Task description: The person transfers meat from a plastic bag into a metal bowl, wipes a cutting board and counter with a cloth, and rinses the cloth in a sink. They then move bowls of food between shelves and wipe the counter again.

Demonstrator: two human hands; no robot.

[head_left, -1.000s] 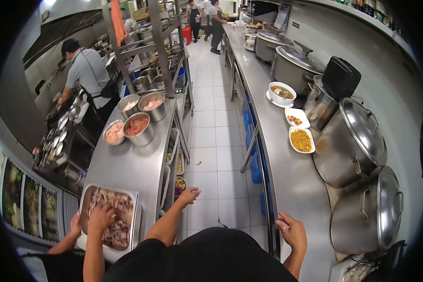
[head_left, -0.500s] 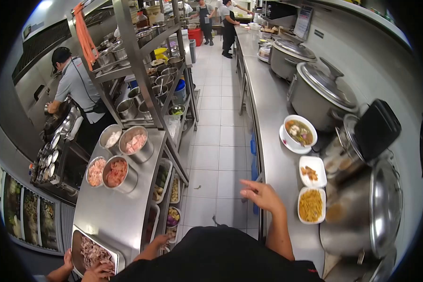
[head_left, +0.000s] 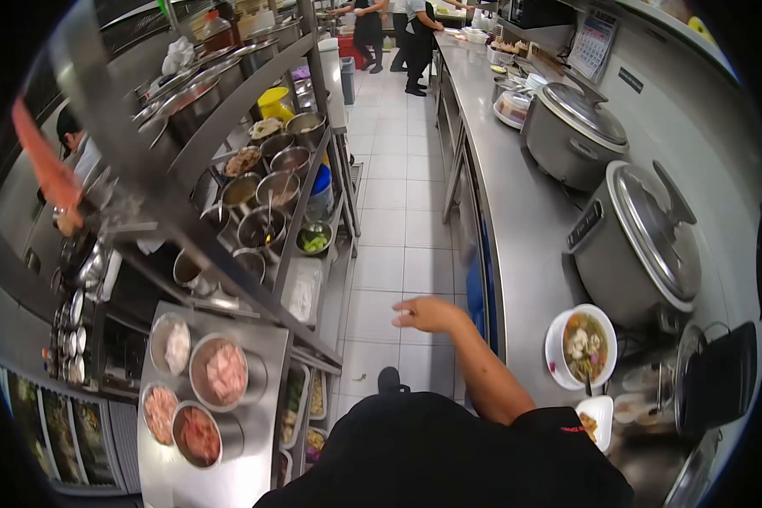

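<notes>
My right hand [head_left: 432,313] reaches forward over the tiled aisle, fingers apart and slightly bent, with nothing in it. It touches nothing I can see. My left hand is out of view. On the steel counter to the right, a white bowl [head_left: 613,349] of soup with vegetables stands on a white plate [head_left: 552,349]. Closer to me, a white dish [head_left: 603,415] with brown pieces is partly hidden by my sleeve. At the left, several metal pots of raw meat [head_left: 226,372] stand on a steel table [head_left: 254,461].
Large lidded cookers [head_left: 631,254] line the right counter [head_left: 516,237]. A steel shelf rack [head_left: 267,292] with pots and bowls edges the aisle at left. A blue-lidded tub [head_left: 322,199] sits on it. Co-workers stand at the far end, another behind the rack. White floor tiles [head_left: 377,271] run ahead.
My view has moved forward along the aisle. The pots, bowl and cookers appear nearer. My left hand and the tray of meat with another person's hands have left the view.
</notes>
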